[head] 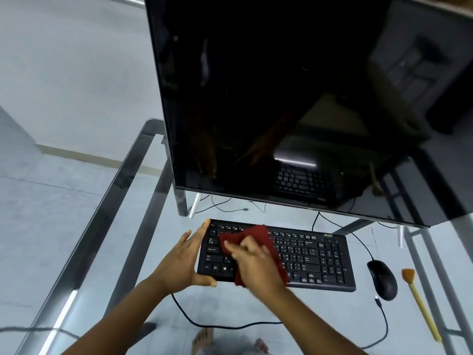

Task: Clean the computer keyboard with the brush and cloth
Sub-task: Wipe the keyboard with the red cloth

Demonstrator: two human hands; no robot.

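A black keyboard (312, 257) lies on the glass table in front of the monitor. My left hand (183, 260) grips its left end, thumb at the front edge and fingers along the side. My right hand (252, 262) presses a dark red cloth (256, 238) onto the left half of the keys. The cloth covers part of the keys there. A brush (419, 303) with a yellow handle and orange bristles lies on the table at the far right, apart from both hands.
A large dark monitor (294, 98) stands close behind the keyboard. A black mouse (382, 279) sits right of the keyboard, its cable looping forward. The keyboard cable (194, 320) trails toward me. The glass table (84, 242) shows its metal frame, the floor and bare feet below.
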